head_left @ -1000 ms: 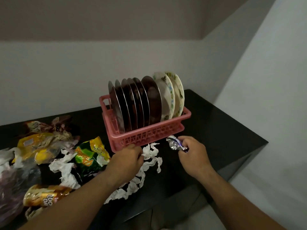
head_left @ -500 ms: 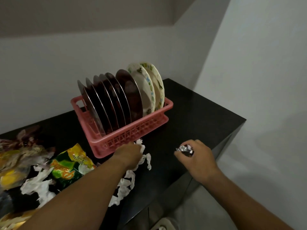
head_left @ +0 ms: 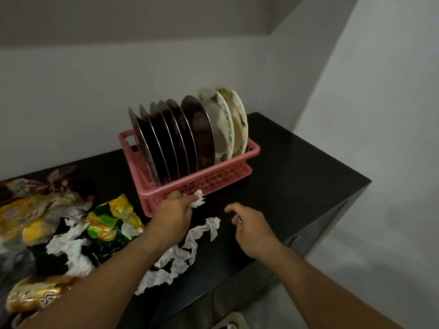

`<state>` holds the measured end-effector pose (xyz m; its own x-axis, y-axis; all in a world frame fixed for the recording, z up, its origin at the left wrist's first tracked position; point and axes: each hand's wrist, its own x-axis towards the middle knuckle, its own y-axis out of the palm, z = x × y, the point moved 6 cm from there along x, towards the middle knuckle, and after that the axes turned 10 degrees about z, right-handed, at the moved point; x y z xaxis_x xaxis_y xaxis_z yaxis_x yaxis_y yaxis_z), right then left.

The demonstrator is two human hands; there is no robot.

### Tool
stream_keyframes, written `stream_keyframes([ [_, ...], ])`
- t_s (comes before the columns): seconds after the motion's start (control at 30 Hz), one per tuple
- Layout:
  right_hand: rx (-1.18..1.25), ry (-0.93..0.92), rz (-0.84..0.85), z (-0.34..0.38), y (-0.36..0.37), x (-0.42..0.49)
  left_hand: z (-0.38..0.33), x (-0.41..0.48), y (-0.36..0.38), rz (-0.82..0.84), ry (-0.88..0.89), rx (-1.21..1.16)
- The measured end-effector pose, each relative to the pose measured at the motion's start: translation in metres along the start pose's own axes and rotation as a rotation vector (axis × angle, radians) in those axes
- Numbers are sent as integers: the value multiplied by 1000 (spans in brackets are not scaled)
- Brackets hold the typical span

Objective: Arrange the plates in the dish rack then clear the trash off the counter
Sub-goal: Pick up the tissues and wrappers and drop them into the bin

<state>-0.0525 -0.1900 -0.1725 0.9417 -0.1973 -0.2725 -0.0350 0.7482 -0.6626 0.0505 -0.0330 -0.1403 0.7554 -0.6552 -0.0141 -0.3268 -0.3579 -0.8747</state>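
Plates (head_left: 190,134) all racked, standing on edge in the pink dish rack (head_left: 213,180) at the back of the bench (head_left: 297,181). Steel ones in a row, two patterned ones at the R end. That half looks done, so we're on trash now.

L hand (head_left: 174,216) is right at the rack's front wall, thumb & fingers pinching a paper tuft (head_left: 199,201). A long white paper strip (head_left: 190,245) trails from under that hand toward the bench edge. Can't tell if tuft & strip are one piece, the hand hides the join. R hand (head_left: 250,230) hovers just beside, fingers curled, w/ a tiny glint in there. Holding smth or not, can't tell. Hands apart, the strip's end between them.

Doing it well, imo: gather, don't yank. Thin paper looks likely to tear, so bunch the strip into the palm bit by bit, R hand feeding the far end in. Mind the rack, since a tug against it could nudge the plates.

Then the pile on the L: green snack packet (head_left: 111,224), yellow wrappers (head_left: 26,217), crumpled paper (head_left: 71,250), gold packet (head_left: 35,298). Plenty left.
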Motion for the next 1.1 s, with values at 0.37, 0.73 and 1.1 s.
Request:
stream_keyframes([
  [0.37, -312, 87, 102, 24, 52, 44, 24, -53, -26, -158, -194, -154],
  [0.73, -186, 47, 52, 28, 36, 53, 31, -47, -15, -72, -275, -332],
  [1.1, 165, -58, -98, 32, -17, 41, 26, -46, -13, 119, -188, -1],
])
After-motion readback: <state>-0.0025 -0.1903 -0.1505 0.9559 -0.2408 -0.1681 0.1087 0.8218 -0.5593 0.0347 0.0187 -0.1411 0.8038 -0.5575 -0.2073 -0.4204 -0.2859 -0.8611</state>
